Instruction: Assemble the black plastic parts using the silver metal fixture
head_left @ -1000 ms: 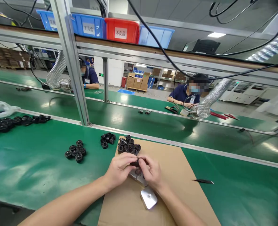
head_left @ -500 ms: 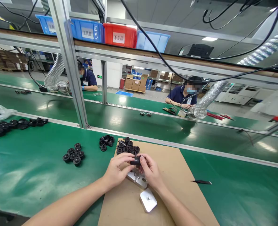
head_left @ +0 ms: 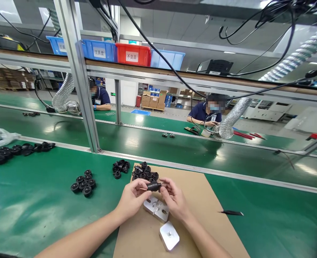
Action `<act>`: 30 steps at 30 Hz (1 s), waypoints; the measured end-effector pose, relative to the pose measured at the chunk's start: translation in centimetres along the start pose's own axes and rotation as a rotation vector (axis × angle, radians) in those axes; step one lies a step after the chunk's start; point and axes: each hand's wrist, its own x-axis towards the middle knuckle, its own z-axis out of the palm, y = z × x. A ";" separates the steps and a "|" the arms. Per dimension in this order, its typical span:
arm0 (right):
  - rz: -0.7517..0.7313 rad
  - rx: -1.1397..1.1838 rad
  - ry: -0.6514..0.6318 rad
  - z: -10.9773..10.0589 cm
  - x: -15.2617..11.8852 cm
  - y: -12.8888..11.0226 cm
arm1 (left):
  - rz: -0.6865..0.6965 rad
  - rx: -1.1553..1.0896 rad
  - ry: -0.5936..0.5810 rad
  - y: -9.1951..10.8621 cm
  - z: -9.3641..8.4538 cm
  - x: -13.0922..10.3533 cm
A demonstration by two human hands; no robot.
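A black cylindrical part (head_left: 153, 186) with a narrower right end lies sideways between my hands. My left hand (head_left: 133, 201) pinches its wide left end with thumb and fingers. At the narrow end, the fingertips and thumb of my right hand (head_left: 176, 201) close around the tip. Just below the part is a silver metal block (head_left: 157, 209) with slots and a groove. A smaller silver block (head_left: 169, 235) with a small raised stud sits nearer to me. Behind my hands, several black round parts (head_left: 144, 172) are bunched on the brown cardboard sheet (head_left: 196, 200).
Black parts form groups on the green table (head_left: 40, 186): a small cluster (head_left: 120, 167), round pieces (head_left: 83, 183) and a long row (head_left: 18, 150) at left. Dark tweezers (head_left: 232, 213) lie right. A metal post (head_left: 79, 79) rises ahead; two people sit across the bench.
The black part now shows more of its narrow end, as my right fingers have shifted right along it. My head view has tilted slightly upward.
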 end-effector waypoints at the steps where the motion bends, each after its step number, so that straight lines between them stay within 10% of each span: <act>1: -0.020 -0.006 -0.006 -0.2 0.0 -0.1 | -0.071 -0.073 -0.023 0.0 0.0 0.1; 6: 0.022 0.030 0.007 -0.7 0.7 -0.7 | -0.232 -0.170 -0.139 0.2 0.1 0.2; 11: 0.058 0.029 0.084 -1.3 1.5 -0.6 | -0.087 0.157 -0.185 0.7 -0.4 -0.5; 18: 0.071 -0.098 0.157 -2.6 1.2 0.2 | 0.066 0.535 -0.537 -0.4 -2.2 -0.8; 30: -0.143 -0.332 0.039 -1.8 0.6 -1.0 | -0.044 0.463 -0.395 -1.4 -1.5 -0.8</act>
